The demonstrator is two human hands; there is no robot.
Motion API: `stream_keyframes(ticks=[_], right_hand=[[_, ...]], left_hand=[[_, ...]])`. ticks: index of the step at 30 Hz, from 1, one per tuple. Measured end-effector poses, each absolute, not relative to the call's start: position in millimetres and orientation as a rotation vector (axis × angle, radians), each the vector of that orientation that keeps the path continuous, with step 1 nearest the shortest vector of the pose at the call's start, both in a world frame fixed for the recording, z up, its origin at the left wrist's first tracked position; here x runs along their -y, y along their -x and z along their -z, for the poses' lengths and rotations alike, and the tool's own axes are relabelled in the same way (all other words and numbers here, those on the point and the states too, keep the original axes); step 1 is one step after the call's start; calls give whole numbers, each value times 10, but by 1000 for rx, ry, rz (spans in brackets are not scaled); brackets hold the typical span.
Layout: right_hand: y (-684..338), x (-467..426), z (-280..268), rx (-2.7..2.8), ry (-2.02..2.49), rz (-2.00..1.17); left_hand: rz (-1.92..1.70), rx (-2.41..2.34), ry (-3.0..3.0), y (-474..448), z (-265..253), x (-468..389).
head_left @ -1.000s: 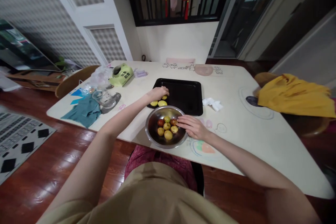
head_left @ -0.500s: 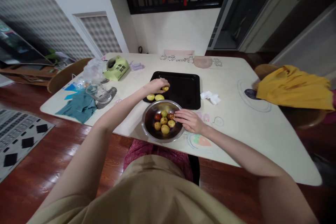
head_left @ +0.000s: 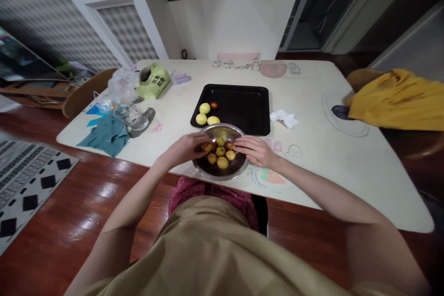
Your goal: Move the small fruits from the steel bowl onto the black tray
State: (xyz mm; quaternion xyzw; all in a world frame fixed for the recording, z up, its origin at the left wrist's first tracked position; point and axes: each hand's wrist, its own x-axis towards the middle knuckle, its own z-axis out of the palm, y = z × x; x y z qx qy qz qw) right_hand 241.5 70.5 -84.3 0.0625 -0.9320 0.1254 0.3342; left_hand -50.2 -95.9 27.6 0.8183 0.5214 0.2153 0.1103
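A steel bowl (head_left: 222, 176) near the table's front edge holds several round jujubes (head_left: 222, 163), yellow-green to red-brown. My left hand (head_left: 194, 146) reaches over the bowl's left side, its fingers closed on a brown-flecked yellow jujube (head_left: 206, 147). At the right side, the fingertips of my right hand (head_left: 255, 150) are on a red-brown jujube (head_left: 229, 145). Behind the bowl lies a black baking tray (head_left: 239, 106). In its left part rest three yellow jujubes (head_left: 204, 108) and one small red-brown jujube (head_left: 214, 105).
A crumpled white tissue (head_left: 284, 118) lies right of the tray. On the left are a glass jar (head_left: 133, 118), a teal cloth (head_left: 106, 136), a plastic bag (head_left: 121, 85) and a green box (head_left: 154, 81). A yellow garment (head_left: 398, 99) hangs over the right chair.
My left hand has let go of a yellow jujube in the tray, come back to the bowl and gripped another one there. My right hand stays at the bowl's right side.
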Motion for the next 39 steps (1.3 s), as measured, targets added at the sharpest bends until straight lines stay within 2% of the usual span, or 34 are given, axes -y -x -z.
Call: stream_keyframes(ticks=[12, 19, 28, 39], right_hand=[[-2398, -677, 867, 2366, -121, -279], [-2424, -663, 812, 2383, -140, -256], [-2422, -652, 762, 2361, -151, -265], [-2391, -625, 874, 2305, -161, -273]], left_hand=[[-393, -1647, -2458, 476, -196, 1007], [-401, -1625, -2428, 520, -169, 1011], [-196, -1579, -2327, 408, -294, 1014], [-442, -1481, -2401, 464, -186, 1130]])
